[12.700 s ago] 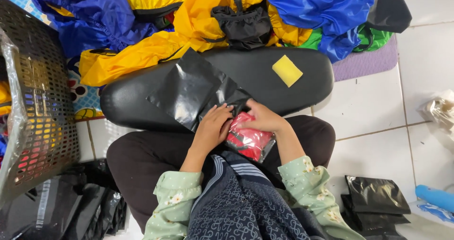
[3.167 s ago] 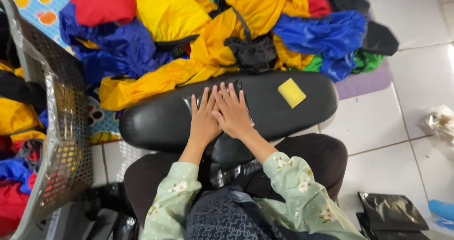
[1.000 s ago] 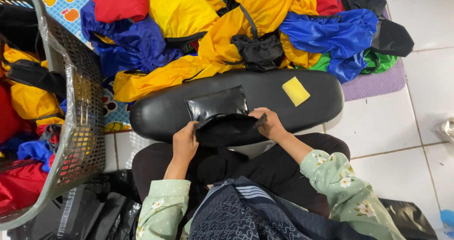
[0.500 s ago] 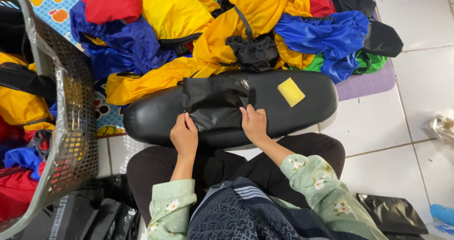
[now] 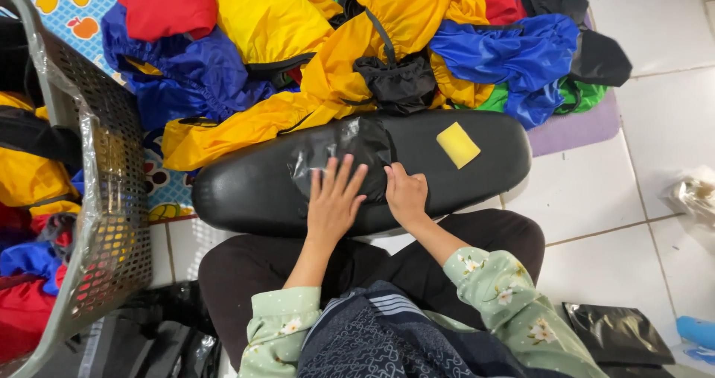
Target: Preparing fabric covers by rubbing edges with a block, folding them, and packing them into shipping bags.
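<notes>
A black plastic pouch [image 5: 344, 145] lies flat on a long black padded cushion [image 5: 246, 192] across my lap. My left hand [image 5: 334, 201] rests palm down on the pouch's near edge, fingers spread. My right hand [image 5: 406, 193] presses on the pouch's right side with its fingers curled under. A small yellow sponge [image 5: 458, 144] sits on the cushion to the right of my hands.
A heap of yellow, blue, red, green and black raincoats [image 5: 357, 43] lies beyond the cushion. A dark mesh laundry basket [image 5: 112, 199] with more garments stands at the left. Black pouches [image 5: 618, 333] lie on the white tiles at lower right.
The packed pouch has been laid flat on the cushion. My hands moved from gripping its near edge to pressing down on top of it.
</notes>
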